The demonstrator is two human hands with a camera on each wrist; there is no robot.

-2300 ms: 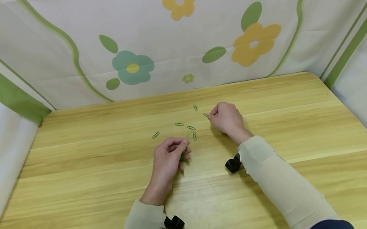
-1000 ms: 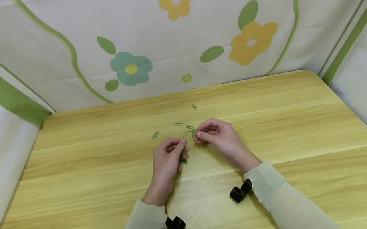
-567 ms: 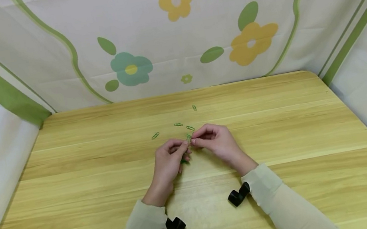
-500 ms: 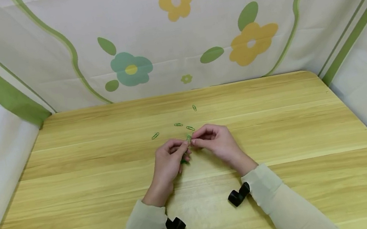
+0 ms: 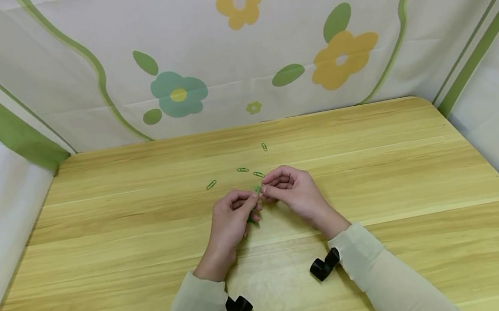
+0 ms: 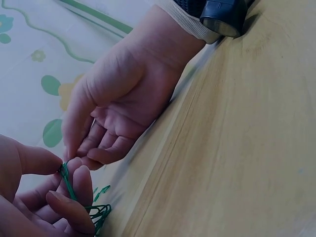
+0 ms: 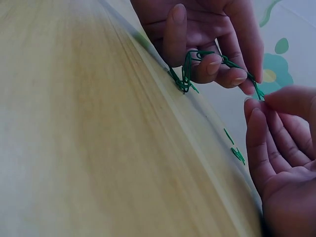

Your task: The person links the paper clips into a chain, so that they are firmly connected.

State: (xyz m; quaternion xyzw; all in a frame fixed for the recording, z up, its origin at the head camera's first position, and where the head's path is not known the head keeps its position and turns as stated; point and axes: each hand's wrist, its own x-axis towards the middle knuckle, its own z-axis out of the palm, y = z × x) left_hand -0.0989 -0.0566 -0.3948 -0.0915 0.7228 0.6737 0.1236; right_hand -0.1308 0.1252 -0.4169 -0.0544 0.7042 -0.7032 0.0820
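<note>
My left hand (image 5: 231,222) pinches a green paper clip at the end of a linked chain of paper clips (image 7: 186,74), which hangs past its curled fingers in the right wrist view. My right hand (image 5: 298,194) meets it fingertip to fingertip, thumb and index finger pinching another green paper clip (image 7: 259,93). The two clips touch or overlap between the hands; whether they are hooked together cannot be told. Both hands are just above the wooden table (image 5: 124,264).
Beyond the hands, several loose green paper clips lie on the table: one at the left (image 5: 211,185), a middle clip (image 5: 243,170), a clip beside the right fingers (image 5: 259,174) and a farther clip (image 5: 264,147). A flowered white curtain (image 5: 209,35) stands behind the table.
My right hand has taken a paper clip from the table and moved left and nearer, up to the left fingertips. Over the last half second both hands shift only slightly; the left stays almost in place.
</note>
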